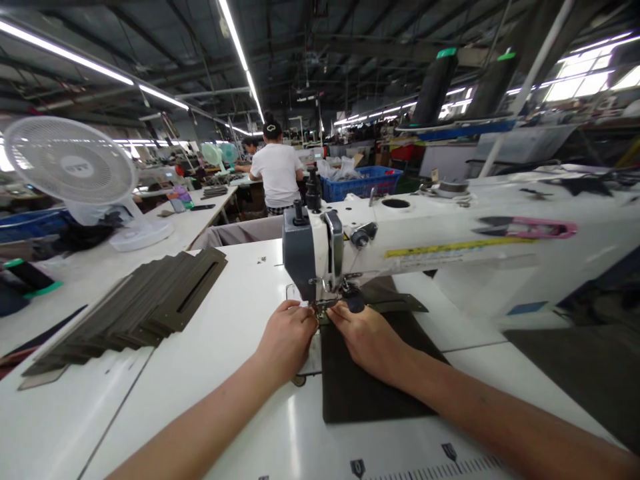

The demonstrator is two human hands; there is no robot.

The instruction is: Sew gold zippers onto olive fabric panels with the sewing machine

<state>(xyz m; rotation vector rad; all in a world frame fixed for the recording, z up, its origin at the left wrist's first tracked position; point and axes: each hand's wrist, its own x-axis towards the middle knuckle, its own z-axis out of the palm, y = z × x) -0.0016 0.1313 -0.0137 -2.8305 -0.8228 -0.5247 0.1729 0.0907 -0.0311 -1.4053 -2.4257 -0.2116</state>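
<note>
A dark olive fabric panel [373, 393] lies flat on the white sewing machine bed, its far part under the machine head [300, 250]. My right hand [367, 337] rests on the panel, fingers pressed together at its edge by the presser foot [321, 312]. Just left of the needle area is my left hand [287, 337], its fingers curled and closed; what lies between them is hidden. Behind the right hand, a narrow olive strip [400, 303] with a pointed end lies across the panel.
A fanned stack of olive slotted pieces [165, 293] lies at left. Beyond it stand a white fan [73, 163] and a thread cone [27, 275]. Pink-handled snips [543, 228] rest on the machine arm. Another dark panel [575, 360] lies right. Ahead are a blue basket [363, 183] and a seated person [275, 170].
</note>
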